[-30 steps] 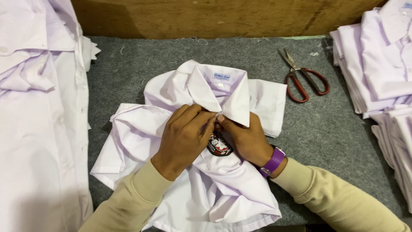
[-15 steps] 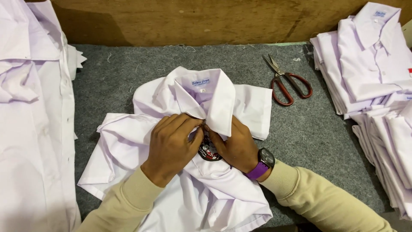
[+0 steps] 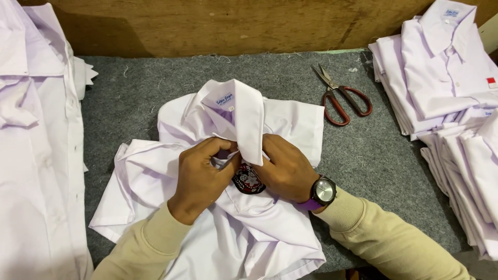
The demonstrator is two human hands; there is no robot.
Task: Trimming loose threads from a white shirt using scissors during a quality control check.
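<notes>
Left hand (image 3: 199,179), right hand (image 3: 282,168): both pinching one white shirt (image 3: 228,207) below collar, frame centre. One pair red-handled scissors (image 3: 342,96) upper right.

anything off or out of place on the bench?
Nothing damaged or spilled. Red-handled scissors lie open on the grey felt. Both hands, left hand and right hand, pinch the rumpled white shirt below its collar.

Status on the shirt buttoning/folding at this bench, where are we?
Done: folded white shirts stacked at right. In hand: left hand and right hand pinch the front of the shirt on the mat just under its collar, beside a dark badge. Left: this shirt lies crumpled, unfolded; more loose shirts at left. Scissors lie untouched.
</notes>
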